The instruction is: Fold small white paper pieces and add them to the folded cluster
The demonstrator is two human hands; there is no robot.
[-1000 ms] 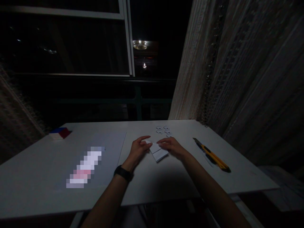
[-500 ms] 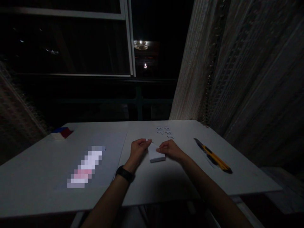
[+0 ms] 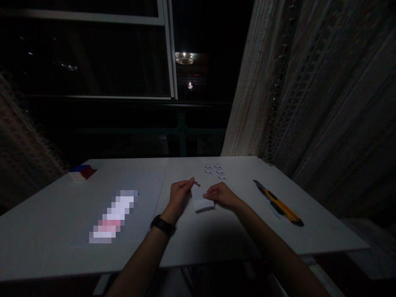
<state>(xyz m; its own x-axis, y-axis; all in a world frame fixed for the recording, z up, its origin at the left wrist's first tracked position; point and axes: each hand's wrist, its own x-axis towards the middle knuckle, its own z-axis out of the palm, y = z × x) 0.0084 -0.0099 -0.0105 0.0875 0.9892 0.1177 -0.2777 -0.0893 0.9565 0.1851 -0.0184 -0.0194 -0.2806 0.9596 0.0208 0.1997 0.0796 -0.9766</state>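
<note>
Between my hands is a small folded piece of white paper (image 3: 203,203), low over the table, with a raised fold along its near edge. My left hand (image 3: 180,193), with a dark band on its wrist, is closed at the paper's far left corner, thumb and index finger pinched together. From the right, my right hand (image 3: 223,195) pinches the paper's edge with curled fingers. Just beyond the hands lie several small white pieces with dark marks (image 3: 218,172), too dim to make out.
A yellow and black utility knife (image 3: 281,207) lies on the white table (image 3: 241,243) at right. At left lies a large pale sheet (image 3: 148,198) with a blurred-out patch. A blue, red and white block (image 3: 81,173) sits at the far left. Curtains (image 3: 247,90) hang beyond the right side.
My left fingertips have shifted slightly at the paper's far corner. The paper's near part looks more folded up, showing a crease across it. My right hand has barely moved.
</note>
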